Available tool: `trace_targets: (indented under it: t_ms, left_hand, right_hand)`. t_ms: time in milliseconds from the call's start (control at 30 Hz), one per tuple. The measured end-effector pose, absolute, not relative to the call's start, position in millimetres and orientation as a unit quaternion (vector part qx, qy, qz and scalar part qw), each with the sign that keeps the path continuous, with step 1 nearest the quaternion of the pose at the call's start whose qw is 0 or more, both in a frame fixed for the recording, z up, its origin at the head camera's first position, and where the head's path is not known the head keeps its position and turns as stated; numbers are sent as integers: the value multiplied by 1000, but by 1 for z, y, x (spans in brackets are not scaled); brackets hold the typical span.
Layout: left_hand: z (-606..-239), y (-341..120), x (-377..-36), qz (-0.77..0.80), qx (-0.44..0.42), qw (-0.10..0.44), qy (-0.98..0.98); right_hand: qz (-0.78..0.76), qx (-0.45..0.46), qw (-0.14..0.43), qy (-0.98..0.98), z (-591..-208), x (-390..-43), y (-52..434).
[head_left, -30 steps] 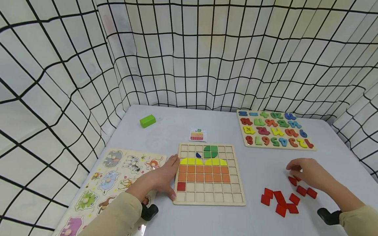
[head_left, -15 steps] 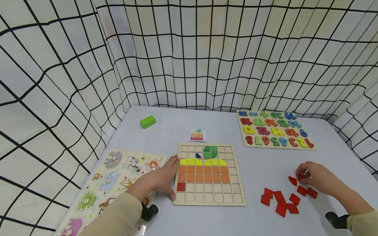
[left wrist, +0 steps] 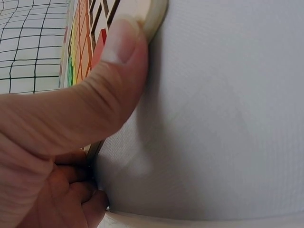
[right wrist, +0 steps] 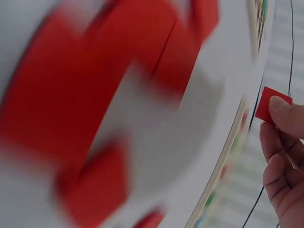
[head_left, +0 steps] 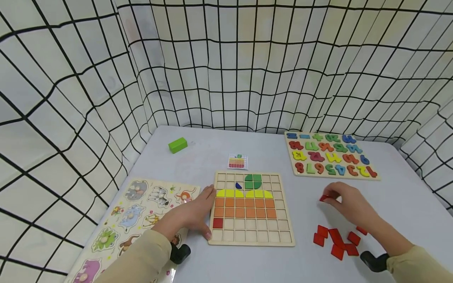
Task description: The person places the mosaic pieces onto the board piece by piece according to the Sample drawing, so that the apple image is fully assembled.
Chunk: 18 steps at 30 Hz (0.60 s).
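Note:
My left hand (head_left: 194, 212) rests spread along the left edge of a wooden grid board (head_left: 249, 236), its thumb (left wrist: 121, 45) at the near left corner. Orange square tiles, yellow and green curved pieces and a small blue piece (head_left: 238, 185) fill part of the grid. One red square tile (head_left: 217, 223) sits in the left column below the orange rows. Right of the board, my right hand (head_left: 350, 202) pinches another red square tile (right wrist: 263, 109) between thumb and fingers, raised over the table. Several loose red tiles (head_left: 336, 237) lie nearer me, partly behind the right wrist.
A small picture card (head_left: 238, 161) lies behind the grid board. A green block (head_left: 177, 145) is at the back left, an animal puzzle board (head_left: 120, 192) lies under my left forearm, and a number puzzle board (head_left: 336, 175) stands back right. Black netting (head_left: 237, 92) surrounds the table.
My right hand has picked up a red tile from the far side of the loose pile and carried it left and away from me. My left hand has stayed at the board.

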<state>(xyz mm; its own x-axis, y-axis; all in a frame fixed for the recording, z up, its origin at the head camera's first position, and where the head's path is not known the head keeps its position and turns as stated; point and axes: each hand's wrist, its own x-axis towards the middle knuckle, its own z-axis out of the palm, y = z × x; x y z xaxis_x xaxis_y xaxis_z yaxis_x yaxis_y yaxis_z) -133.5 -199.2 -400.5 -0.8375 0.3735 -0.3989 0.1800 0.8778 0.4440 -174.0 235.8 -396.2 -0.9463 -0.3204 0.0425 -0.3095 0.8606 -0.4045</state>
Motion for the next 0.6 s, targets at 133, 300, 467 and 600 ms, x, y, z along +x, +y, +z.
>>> trace_targets:
  t_ms: [133,300,467,600]
  left_hand:
    - [-400,-199,-133,201,144,243,938]
    - [-400,-199,-132,209,139,244,937]
    - [-399,-199,-132,210,138,242,937]
    - [-398,-199,-132,210,142,241,937]
  right_hand:
    - [-250,-220,28,943,-396,-172,178]
    - [-288,-284,97,909,-397,-167,110]
    - [-298,-322,147,887,-396,-157,53]
    - [-307,-344,162,872,-398,-153,27]
